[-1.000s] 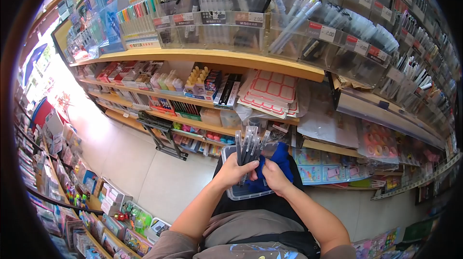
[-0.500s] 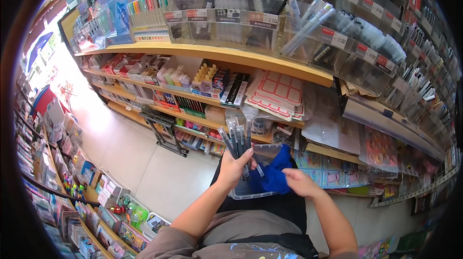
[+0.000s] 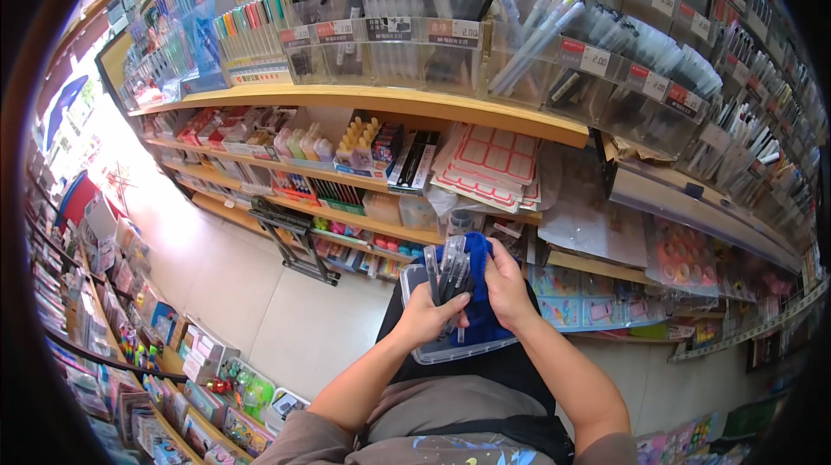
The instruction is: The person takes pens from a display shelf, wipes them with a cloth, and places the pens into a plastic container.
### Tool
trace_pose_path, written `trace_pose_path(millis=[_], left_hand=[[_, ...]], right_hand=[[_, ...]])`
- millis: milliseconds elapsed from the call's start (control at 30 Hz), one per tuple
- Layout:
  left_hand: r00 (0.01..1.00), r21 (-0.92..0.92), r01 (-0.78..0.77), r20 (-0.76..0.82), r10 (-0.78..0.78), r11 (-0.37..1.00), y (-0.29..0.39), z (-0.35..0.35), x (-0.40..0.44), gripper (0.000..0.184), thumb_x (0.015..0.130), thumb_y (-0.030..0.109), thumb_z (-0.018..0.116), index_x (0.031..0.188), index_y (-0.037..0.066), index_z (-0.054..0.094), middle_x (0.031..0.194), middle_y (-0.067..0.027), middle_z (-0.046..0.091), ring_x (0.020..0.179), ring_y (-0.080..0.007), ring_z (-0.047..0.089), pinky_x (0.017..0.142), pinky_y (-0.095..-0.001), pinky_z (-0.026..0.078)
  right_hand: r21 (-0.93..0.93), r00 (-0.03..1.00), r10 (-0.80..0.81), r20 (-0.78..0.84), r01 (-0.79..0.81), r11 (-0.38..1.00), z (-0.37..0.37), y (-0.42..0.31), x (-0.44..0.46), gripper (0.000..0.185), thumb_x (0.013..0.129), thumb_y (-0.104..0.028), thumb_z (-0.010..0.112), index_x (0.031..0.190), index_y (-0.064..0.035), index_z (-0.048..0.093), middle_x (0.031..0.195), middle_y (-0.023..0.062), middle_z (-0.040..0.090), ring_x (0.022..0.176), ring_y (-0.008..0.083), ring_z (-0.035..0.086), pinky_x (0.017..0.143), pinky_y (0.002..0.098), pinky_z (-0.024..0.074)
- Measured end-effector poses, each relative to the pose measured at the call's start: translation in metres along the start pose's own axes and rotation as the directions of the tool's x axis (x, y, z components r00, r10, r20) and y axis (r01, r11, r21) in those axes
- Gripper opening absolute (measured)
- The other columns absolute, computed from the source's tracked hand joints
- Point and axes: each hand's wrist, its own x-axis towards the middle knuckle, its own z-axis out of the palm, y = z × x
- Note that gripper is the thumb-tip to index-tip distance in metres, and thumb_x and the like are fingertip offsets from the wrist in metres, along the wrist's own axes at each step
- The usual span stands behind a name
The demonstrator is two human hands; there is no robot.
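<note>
The person's left hand (image 3: 424, 314) holds a bunch of thin, see-through plastic pens with dark insides (image 3: 452, 273). Its fingers are clamped around the low part of the bunch, and the tops of the pens poke up and away from the person. The right hand (image 3: 511, 294) has its fingers shut on a soft, bright blue cloth (image 3: 478, 249). The cloth is up against the right side of the pens, and the rest of it hangs down below the right hand. Both hands are close together over a clear plastic box with a pale rim (image 3: 467, 352). The box is in front of the person's black trousers (image 3: 530, 372), but I cannot tell what it rests on.

Past the hands there is a long shelf with a light wood edge (image 3: 346, 99). Clear plastic bins full of pens (image 3: 424, 58) stand on top. Below the edge lies a pile of white sheets with red boxes on them (image 3: 498, 156). To the left, a black metal stand (image 3: 299, 244) is on the pale tile floor (image 3: 294, 318).
</note>
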Motion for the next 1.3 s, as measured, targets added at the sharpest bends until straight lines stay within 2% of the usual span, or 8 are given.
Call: trace_pose_path(millis=[233, 467, 600, 700, 833, 867, 1000, 1300], left_hand=[[0.998, 0.113, 0.053, 0.027, -0.056, 0.992, 0.012, 0.01, 0.0, 0.014, 0.084, 0.013, 0.06, 0.089, 0.0, 0.056, 0.062, -0.0044, 0.057, 0.054, -0.0127, 0.057, 0.051, -0.0245, 0.046], [0.965, 0.402, 0.075, 0.202, -0.169, 0.912, 0.014, 0.013, -0.004, 0.016, 0.084, 0.016, 0.06, 0.083, 0.001, 0.055, 0.058, -0.0014, 0.054, 0.049, -0.0083, 0.052, 0.046, -0.0225, 0.042], [0.976, 0.423, 0.003, 0.195, -0.094, 0.906, 0.021, 0.016, -0.008, 0.017, 0.084, 0.016, 0.061, 0.079, 0.001, 0.054, 0.057, -0.0015, 0.054, 0.049, -0.008, 0.051, 0.045, -0.0226, 0.04], [0.989, 0.381, 0.037, 0.118, -0.088, 0.924, 0.013, 0.011, -0.004, 0.017, 0.084, 0.016, 0.06, 0.078, 0.001, 0.054, 0.056, -0.0019, 0.054, 0.048, -0.0084, 0.051, 0.045, -0.0232, 0.04], [0.994, 0.349, 0.033, 0.088, -0.068, 0.936, 0.014, 0.006, 0.001, 0.019, 0.084, 0.017, 0.059, 0.078, 0.0, 0.051, 0.055, -0.0026, 0.053, 0.048, -0.0092, 0.051, 0.046, -0.0237, 0.041], [0.993, 0.354, 0.035, 0.093, -0.073, 0.935, 0.014, 0.006, 0.002, 0.02, 0.084, 0.017, 0.059, 0.077, 0.001, 0.051, 0.055, -0.0026, 0.053, 0.048, -0.0092, 0.051, 0.046, -0.0237, 0.041], [0.989, 0.354, 0.022, 0.128, -0.072, 0.935, 0.012, 0.006, 0.002, 0.021, 0.084, 0.018, 0.059, 0.077, 0.001, 0.051, 0.055, -0.0026, 0.053, 0.048, -0.0092, 0.051, 0.046, -0.0238, 0.041], [0.999, 0.289, 0.031, 0.026, -0.04, 0.957, 0.007, 0.006, -0.002, 0.016, 0.086, 0.016, 0.057, 0.082, 0.0, 0.057, 0.058, -0.0019, 0.054, 0.05, -0.0099, 0.051, 0.049, -0.0239, 0.041]], right_hand=[[-0.021, 0.93, -0.132, -0.343, 0.133, 0.991, -0.018, 0.001, 0.009, 0.024, 0.096, -0.023, 0.038, 0.096, -0.0032, 0.052, 0.084, 0.0003, 0.056, 0.074, 0.0065, 0.051, 0.069, 0.0209, 0.0425], [-0.055, 0.905, -0.115, -0.41, 0.101, 0.993, -0.026, -0.002, 0.017, 0.035, 0.094, -0.027, 0.036, 0.078, -0.0029, 0.055, 0.073, 0.0033, 0.057, 0.064, 0.0115, 0.054, 0.061, 0.0254, 0.0455], [0.516, 0.882, 0.286, -0.375, -0.058, 0.855, -0.028, -0.014, 0.027, 0.035, 0.086, -0.029, 0.039, 0.077, -0.0011, 0.058, 0.072, 0.0112, 0.062, 0.074, 0.023, 0.06, 0.069, 0.0329, 0.0496], [0.634, 0.951, 0.272, -0.149, -0.119, 0.764, -0.034, -0.019, 0.023, 0.035, 0.086, -0.029, 0.039, 0.079, -0.0017, 0.059, 0.076, 0.0133, 0.063, 0.076, 0.0243, 0.061, 0.073, 0.0366, 0.0496], [0.709, 0.946, 0.325, -0.006, -0.225, 0.668, -0.045, -0.003, 0.018, 0.033, 0.091, -0.024, 0.037, 0.102, 0.0006, 0.056, 0.099, 0.014, 0.061, 0.09, 0.027, 0.059, 0.086, 0.0397, 0.0459], [0.677, 0.951, 0.306, 0.05, -0.258, 0.689, -0.043, -0.004, 0.014, 0.03, 0.091, -0.022, 0.043, 0.108, -0.001, 0.054, 0.103, 0.0114, 0.06, 0.092, 0.023, 0.058, 0.086, 0.0368, 0.0454], [0.347, 0.984, 0.15, -0.095, -0.108, 0.932, -0.022, -0.017, 0.013, 0.026, 0.092, -0.024, 0.046, 0.105, -0.0036, 0.055, 0.099, 0.0078, 0.061, 0.089, 0.0159, 0.058, 0.08, 0.0304, 0.0466], [0.149, 0.986, 0.061, -0.153, -0.037, 0.988, -0.007, 0.008, -0.003, 0.025, 0.096, -0.019, 0.037, 0.109, -0.0029, 0.049, 0.102, 0.0033, 0.056, 0.093, 0.0091, 0.051, 0.085, 0.0237, 0.0385]])
